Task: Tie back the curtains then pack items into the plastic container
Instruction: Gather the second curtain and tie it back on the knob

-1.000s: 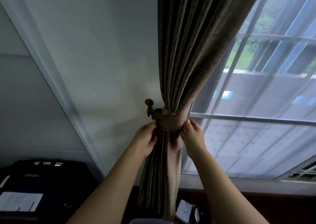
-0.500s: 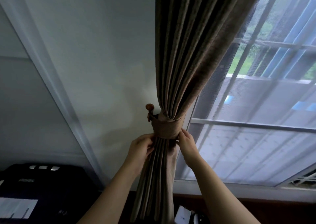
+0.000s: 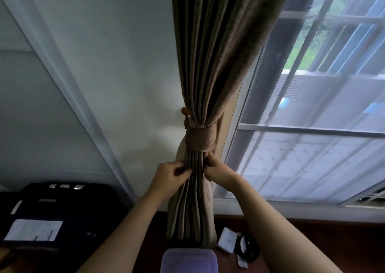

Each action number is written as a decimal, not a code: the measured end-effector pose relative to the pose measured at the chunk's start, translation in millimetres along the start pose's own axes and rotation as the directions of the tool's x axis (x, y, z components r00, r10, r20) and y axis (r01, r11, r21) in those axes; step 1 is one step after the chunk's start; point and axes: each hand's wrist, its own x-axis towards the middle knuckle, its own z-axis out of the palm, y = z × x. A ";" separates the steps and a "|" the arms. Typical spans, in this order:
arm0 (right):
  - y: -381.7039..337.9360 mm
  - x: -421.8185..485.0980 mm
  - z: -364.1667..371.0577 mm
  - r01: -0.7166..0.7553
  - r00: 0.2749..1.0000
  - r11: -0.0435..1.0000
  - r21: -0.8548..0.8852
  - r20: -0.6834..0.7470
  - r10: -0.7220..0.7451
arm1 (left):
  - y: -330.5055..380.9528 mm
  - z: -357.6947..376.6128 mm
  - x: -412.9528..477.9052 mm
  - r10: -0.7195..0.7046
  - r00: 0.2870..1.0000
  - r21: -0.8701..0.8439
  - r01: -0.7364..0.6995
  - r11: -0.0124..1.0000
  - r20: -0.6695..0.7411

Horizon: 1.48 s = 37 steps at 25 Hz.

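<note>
**Head view (1 view supplied).** The brown curtain [image 3: 208, 64] is seen gathered into 1 bundle against the wall, beside the window [image 3: 312, 158]. A matching tieback band [image 3: 200, 138] is wrapped round the bundle and appears to be looped onto the round-knobbed hook [image 3: 184, 110] at its left.

The left hand [image 3: 169, 174] is placed just below the band, on the left side of the bundle. Its fingers [image 3: 184, 171] are closed in a pinch on the outer pleats. The right hand [image 3: 216, 168] is set against the right side, near the band's lower edge, with its fingers curled into the folds there. Whether the band itself is also caught cannot be told.

At the bottom edge a purple-tinted plastic container [image 3: 189, 261] is partly visible below the curtain's hem. A white card [image 3: 227, 239] and a coiled black cable [image 3: 248, 248] lie just beside it on the dark wooden surface [image 3: 291, 229]. A dark case [image 3: 62, 208] with white labels is noted well apart at the left.

**Step in hand.** This is judged to be the finishing of the tie-back: pleats are being dressed under a band already fastened. Packing is not yet begun.

**Next move.** Both grips are to be released and the hands lowered to the surface. The loose items are then to be picked up 1 at a time. Whether the container is lidded cannot be told, so that is to be checked first.
</note>
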 end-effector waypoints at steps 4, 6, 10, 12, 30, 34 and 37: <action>3.7 -1.6 -4.5 0.054 0.994 0.996 -0.076 -0.095 -0.062 | 0.0 3.3 2.8 0.004 0.999 0.044 -0.006 0.999 0.041; 19.0 -2.5 -10.6 0.031 0.934 0.953 -0.300 -0.331 -0.135 | 5.6 9.2 5.9 0.025 1.000 0.051 -0.025 0.998 0.002; 46.3 -8.8 -9.9 -0.074 0.766 0.943 -0.324 -0.625 -0.154 | 17.2 18.7 12.7 0.077 0.994 0.137 -0.065 0.988 -0.080; 50.1 -9.0 -3.4 -0.069 0.758 0.917 -0.392 -0.618 -0.207 | 20.2 21.2 15.1 0.085 0.994 0.203 -0.069 0.977 -0.073; 115.4 -62.1 11.8 -0.059 0.909 0.867 -0.495 -0.386 -0.158 | -5.3 42.4 -56.6 -0.148 0.977 0.285 0.188 0.940 -0.156; 152.2 -102.1 11.6 -0.024 0.957 0.854 -0.520 -0.258 -0.130 | -8.0 72.3 -101.3 -0.289 0.951 0.304 0.309 0.901 -0.108; 191.1 -137.2 9.9 -0.005 0.975 0.808 -0.590 -0.182 -0.127 | -10.8 115.8 -148.1 -0.392 0.916 0.338 0.397 0.853 -0.088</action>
